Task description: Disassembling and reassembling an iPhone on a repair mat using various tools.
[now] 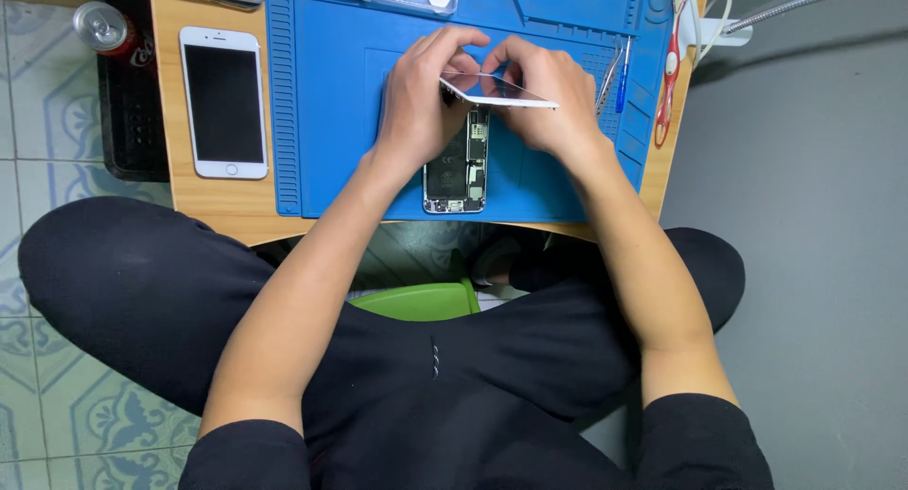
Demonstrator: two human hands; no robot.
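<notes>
Hands: left hand (416, 112) and right hand (544, 97) both pinch the white glass phone screen panel (497, 90), tilted.
Risk: lifting further could strain whatever joins it to the opened phone body (458, 168).

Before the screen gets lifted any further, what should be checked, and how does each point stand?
1. Both hands on the screen panel: left hand, right hand: ok.
2. Phone body lies flat on the blue mat: ok.
3. Panel raised at the far end, tilted over the body: ok.
4. Cables between panel and body freed: cannot tell, hidden by hands.
5. Tools beside the right hand: ok.
</notes>
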